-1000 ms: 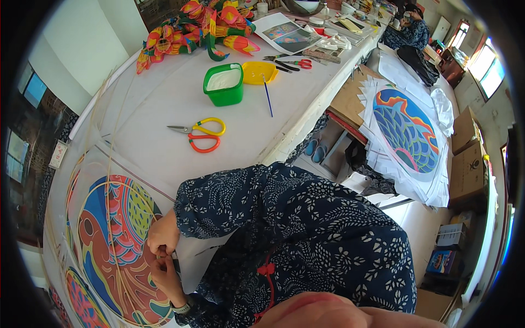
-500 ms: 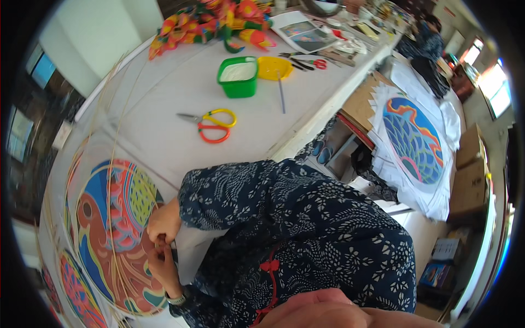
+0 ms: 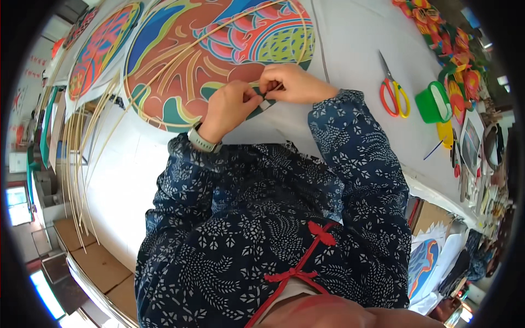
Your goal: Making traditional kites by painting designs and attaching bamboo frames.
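Note:
A large round painted panel [image 3: 219,68] in brown, red, blue and green lies flat on the white-covered table. Thin bamboo strips [image 3: 192,42] cross its face and curve along its rim. At the panel's near edge my left hand [image 3: 228,108], with a watch on its wrist, is closed in a pinch. Close against it, my right hand [image 3: 295,83] pinches the same edge from the right. A small pale patch shows under the fingertips; the exact hold is partly hidden by the fingers.
Scissors [image 3: 395,98] with red and yellow handles lie to the right, before a green tub [image 3: 432,105] and a yellow lid [image 3: 445,134]. Long bamboo strips [image 3: 74,164] overhang at left beside another painted panel [image 3: 101,49]. Cardboard boxes [image 3: 101,268] stand lower left.
My view has swung round to the left, so the panel and both hands now appear at upper centre and the scissors at right. Both hands remain pinched together at the panel's edge.

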Available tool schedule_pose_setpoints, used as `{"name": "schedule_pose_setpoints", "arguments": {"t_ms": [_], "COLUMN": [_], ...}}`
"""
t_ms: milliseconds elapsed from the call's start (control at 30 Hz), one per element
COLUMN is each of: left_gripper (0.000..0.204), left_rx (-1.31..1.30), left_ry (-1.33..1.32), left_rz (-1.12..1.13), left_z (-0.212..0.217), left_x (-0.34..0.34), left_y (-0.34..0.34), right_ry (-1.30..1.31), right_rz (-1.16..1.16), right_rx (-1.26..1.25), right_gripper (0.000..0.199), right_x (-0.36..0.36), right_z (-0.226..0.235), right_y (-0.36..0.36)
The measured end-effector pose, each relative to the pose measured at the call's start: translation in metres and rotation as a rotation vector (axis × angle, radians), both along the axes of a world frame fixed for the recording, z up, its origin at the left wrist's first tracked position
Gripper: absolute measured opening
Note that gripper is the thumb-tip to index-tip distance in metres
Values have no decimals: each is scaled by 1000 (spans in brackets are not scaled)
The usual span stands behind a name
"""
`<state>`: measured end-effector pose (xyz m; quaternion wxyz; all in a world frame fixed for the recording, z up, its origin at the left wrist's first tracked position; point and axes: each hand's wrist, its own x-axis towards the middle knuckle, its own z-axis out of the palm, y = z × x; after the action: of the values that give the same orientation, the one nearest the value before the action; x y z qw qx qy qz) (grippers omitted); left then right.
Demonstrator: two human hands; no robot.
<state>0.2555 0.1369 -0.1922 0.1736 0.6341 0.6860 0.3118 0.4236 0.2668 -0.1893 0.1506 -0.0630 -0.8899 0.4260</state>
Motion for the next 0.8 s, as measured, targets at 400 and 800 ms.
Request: {"name": "schedule_pose_setpoints", "arguments": {"t_ms": [400,800], "left_gripper": [20,29], "left_rx": [42,339], "left_ry": [-270,-204], "left_rz": [5,48], "left_z": [-3,-19], "left_x": [-7,32], "left_y": [8,-4], "right_ry": [-6,-17], "right_rz": [-24,-37], "right_rx": [2,-41], "right_gripper": [13,13], "right_x": [1,0], "right_z": [-3,-5], "right_y": [11,13]}}
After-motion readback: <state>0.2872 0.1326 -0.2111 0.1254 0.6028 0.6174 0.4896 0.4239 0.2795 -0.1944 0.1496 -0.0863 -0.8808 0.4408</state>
